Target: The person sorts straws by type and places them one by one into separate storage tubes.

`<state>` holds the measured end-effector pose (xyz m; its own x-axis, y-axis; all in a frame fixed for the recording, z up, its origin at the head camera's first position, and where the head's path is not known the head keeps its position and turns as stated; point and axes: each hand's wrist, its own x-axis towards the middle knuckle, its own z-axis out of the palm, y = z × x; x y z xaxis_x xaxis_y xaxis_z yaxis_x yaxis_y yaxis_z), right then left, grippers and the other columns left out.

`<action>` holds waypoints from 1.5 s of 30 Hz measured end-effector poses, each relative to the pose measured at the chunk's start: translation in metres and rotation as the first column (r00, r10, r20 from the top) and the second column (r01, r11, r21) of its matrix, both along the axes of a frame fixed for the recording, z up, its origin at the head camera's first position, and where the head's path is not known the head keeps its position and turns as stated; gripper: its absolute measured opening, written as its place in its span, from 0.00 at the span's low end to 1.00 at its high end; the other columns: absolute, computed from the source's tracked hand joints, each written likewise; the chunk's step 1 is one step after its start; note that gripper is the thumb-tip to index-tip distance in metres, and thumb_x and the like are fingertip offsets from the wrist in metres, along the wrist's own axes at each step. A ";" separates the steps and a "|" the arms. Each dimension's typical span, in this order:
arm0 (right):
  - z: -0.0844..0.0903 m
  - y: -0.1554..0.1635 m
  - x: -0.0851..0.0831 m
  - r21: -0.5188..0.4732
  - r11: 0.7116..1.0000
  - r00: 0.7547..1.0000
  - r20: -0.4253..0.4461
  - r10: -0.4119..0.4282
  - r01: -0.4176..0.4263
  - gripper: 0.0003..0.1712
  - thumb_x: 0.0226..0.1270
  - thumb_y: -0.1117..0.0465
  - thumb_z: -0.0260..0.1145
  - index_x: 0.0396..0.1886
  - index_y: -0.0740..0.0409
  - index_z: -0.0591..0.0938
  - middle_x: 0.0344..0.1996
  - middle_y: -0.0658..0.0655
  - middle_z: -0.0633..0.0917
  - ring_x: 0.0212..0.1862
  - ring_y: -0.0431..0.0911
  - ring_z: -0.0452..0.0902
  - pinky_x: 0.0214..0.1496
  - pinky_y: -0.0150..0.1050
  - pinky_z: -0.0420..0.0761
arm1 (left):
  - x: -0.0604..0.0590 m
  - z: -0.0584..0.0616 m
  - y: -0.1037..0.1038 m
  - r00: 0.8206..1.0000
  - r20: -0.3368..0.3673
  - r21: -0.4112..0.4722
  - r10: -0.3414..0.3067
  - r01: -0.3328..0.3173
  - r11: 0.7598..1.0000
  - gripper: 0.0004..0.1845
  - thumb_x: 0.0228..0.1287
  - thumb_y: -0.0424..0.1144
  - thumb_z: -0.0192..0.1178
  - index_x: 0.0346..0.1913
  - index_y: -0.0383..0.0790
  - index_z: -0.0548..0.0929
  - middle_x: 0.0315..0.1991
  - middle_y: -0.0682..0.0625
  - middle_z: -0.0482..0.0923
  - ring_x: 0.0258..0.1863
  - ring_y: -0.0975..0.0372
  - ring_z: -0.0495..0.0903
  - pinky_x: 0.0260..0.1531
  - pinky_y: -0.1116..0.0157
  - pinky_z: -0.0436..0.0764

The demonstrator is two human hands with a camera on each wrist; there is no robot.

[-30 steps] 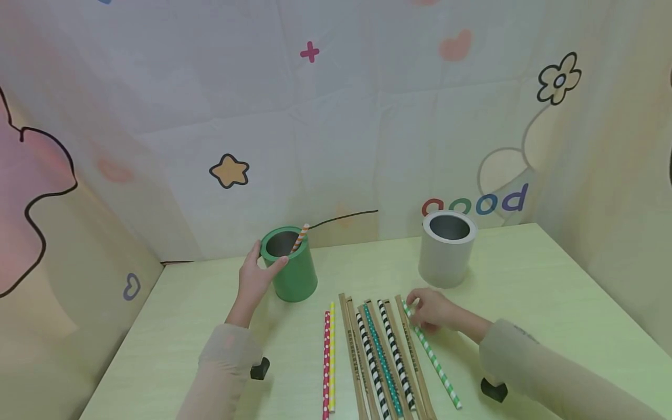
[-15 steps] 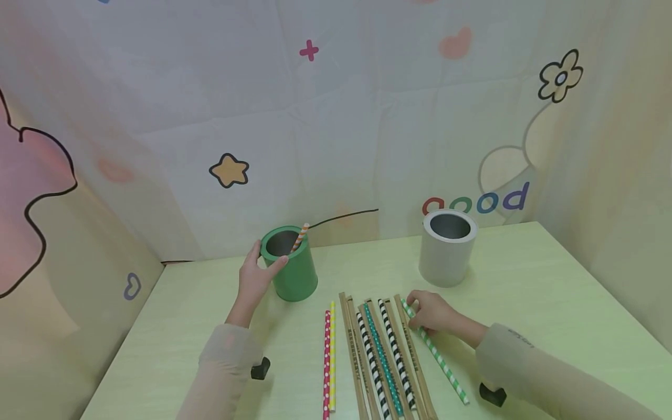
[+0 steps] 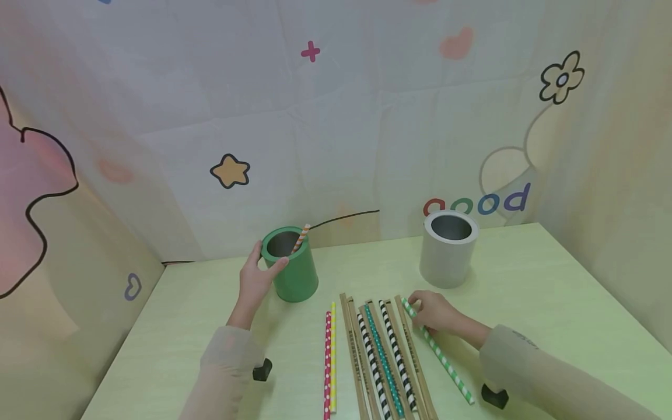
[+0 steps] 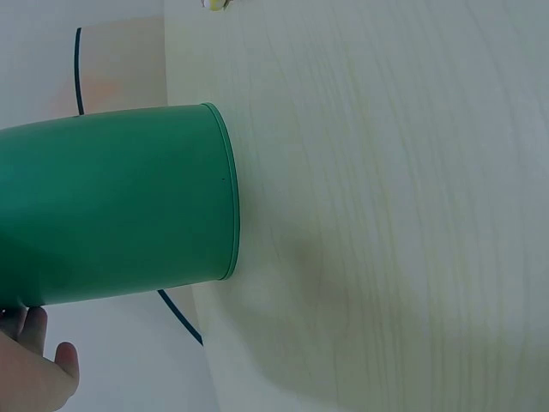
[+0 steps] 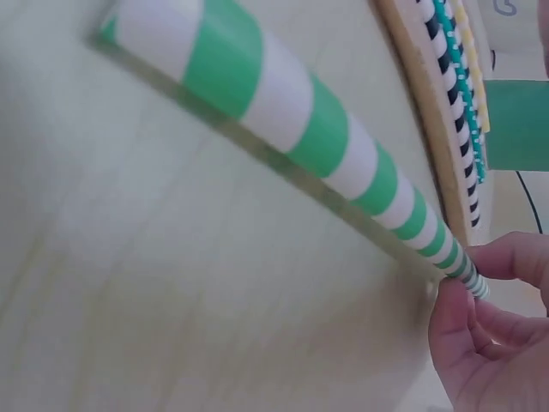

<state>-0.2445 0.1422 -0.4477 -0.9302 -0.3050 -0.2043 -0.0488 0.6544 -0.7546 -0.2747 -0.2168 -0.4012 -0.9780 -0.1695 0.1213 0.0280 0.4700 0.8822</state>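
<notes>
My left hand holds the green cup near its rim, the thumb at the front and the fingers round the left side. An orange-and-white striped straw leans inside that cup. In the left wrist view the cup stands on the table, with a few fingers at its side. To the right, my right hand pinches a green-and-white striped straw near its far end. Between thumb and fingertips the straw shows in the right wrist view, lying low along the table.
Several kraft-brown strips, black-and-white straws and a teal dotted straw lie side by side mid-table. Left of them are a yellow straw and a red dotted straw. A white cup stands at back right.
The near end of the green-and-white straw has swung slightly right, and my right hand's fingers have closed on it. My left hand stays on the green cup.
</notes>
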 end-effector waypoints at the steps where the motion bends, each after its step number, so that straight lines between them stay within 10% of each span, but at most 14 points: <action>1: 0.002 0.001 0.001 -0.017 1.000 1.000 -0.012 0.002 -0.002 0.22 0.45 0.73 0.61 0.45 0.69 0.72 0.18 0.56 0.76 0.13 0.41 0.68 0.14 0.33 0.73 | 0.000 0.000 0.000 1.000 0.002 0.000 0.001 -0.001 1.000 0.48 0.51 0.56 0.59 0.69 0.41 0.47 0.69 0.46 0.49 0.68 0.54 0.47 0.66 0.52 0.50; 16: 0.073 -0.006 -0.012 -0.289 0.956 0.999 -0.015 0.041 -0.044 0.26 0.54 0.69 0.57 0.54 0.71 0.65 0.22 0.52 0.73 0.20 0.41 0.72 0.27 0.39 0.80 | 0.001 0.001 0.001 1.000 0.004 0.000 0.000 0.000 1.000 0.50 0.49 0.59 0.60 0.69 0.42 0.47 0.69 0.46 0.49 0.68 0.55 0.47 0.66 0.52 0.49; 25: 0.136 -0.033 -0.024 -0.476 0.880 0.995 -0.087 -0.039 -0.007 0.20 0.56 0.70 0.56 0.50 0.66 0.67 0.24 0.51 0.73 0.25 0.41 0.73 0.31 0.38 0.81 | 0.002 0.002 0.001 1.000 0.004 0.014 -0.005 0.005 1.000 0.48 0.51 0.57 0.59 0.69 0.42 0.46 0.69 0.46 0.49 0.69 0.55 0.46 0.66 0.52 0.49; 30: 0.168 -0.049 -0.030 -0.632 0.775 0.987 -0.112 -0.113 0.017 0.14 0.56 0.71 0.55 0.44 0.60 0.70 0.26 0.50 0.73 0.27 0.40 0.73 0.31 0.36 0.81 | 0.001 0.002 0.001 1.000 0.006 0.024 -0.006 0.005 1.000 0.48 0.51 0.56 0.59 0.69 0.44 0.46 0.69 0.47 0.48 0.69 0.56 0.46 0.66 0.52 0.49; 38: 0.184 -0.075 -0.045 -0.863 0.505 0.968 -0.132 -0.213 -0.007 0.11 0.54 0.74 0.56 0.34 0.56 0.71 0.26 0.50 0.74 0.28 0.41 0.73 0.32 0.34 0.81 | 0.000 0.001 0.000 1.000 0.003 0.018 -0.002 0.002 1.000 0.49 0.50 0.57 0.60 0.69 0.43 0.47 0.69 0.47 0.49 0.69 0.56 0.46 0.66 0.52 0.49; 45: 0.181 -0.103 -0.055 -0.930 0.367 0.937 -0.113 -0.331 0.017 0.14 0.51 0.78 0.54 0.32 0.55 0.70 0.24 0.50 0.73 0.25 0.40 0.73 0.30 0.34 0.81 | -0.001 0.001 0.000 1.000 0.010 0.015 -0.005 0.005 1.000 0.48 0.51 0.57 0.59 0.69 0.43 0.46 0.69 0.47 0.49 0.69 0.56 0.46 0.66 0.52 0.48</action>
